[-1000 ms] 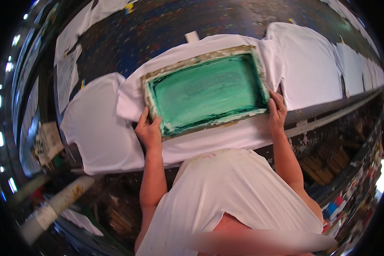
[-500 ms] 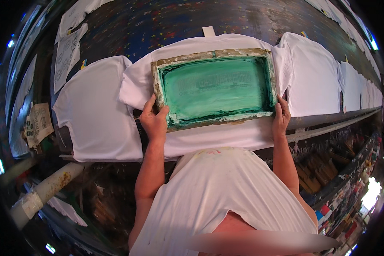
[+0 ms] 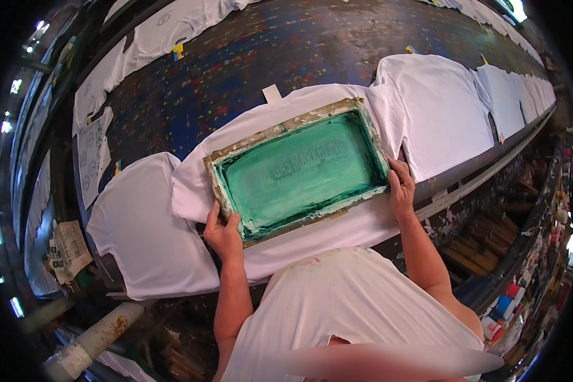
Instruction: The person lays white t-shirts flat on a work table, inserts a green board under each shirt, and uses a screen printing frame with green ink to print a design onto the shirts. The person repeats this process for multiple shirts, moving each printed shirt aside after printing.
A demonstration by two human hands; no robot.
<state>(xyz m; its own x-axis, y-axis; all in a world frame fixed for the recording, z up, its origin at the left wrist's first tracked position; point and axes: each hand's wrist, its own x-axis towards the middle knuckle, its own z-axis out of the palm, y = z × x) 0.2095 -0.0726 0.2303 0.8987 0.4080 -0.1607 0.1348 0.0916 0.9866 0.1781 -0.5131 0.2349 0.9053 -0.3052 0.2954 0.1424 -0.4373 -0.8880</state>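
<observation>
A screen-printing frame (image 3: 299, 167) with green mesh and a worn, paint-crusted wooden rim lies over a white T-shirt (image 3: 318, 239). Faint lettering shows in the mesh. My left hand (image 3: 224, 237) grips the frame's near left corner, thumb on the rim. At the right side, my right hand (image 3: 401, 188) is closed round the edge near the lower right corner. Whether the frame rests fully on the cloth or is slightly raised, I cannot tell.
White shirts lie on either side, one at left (image 3: 153, 232) and one at right (image 3: 436, 114). The long dark table (image 3: 235, 95) is speckled with paint. A rusty pipe (image 3: 105, 331) stands at lower left; paint containers (image 3: 509, 305) are at lower right.
My view has turned, so the table and frame now appear tilted and lower in the picture. Both hands keep their hold on the frame, which stays over the same shirt.
</observation>
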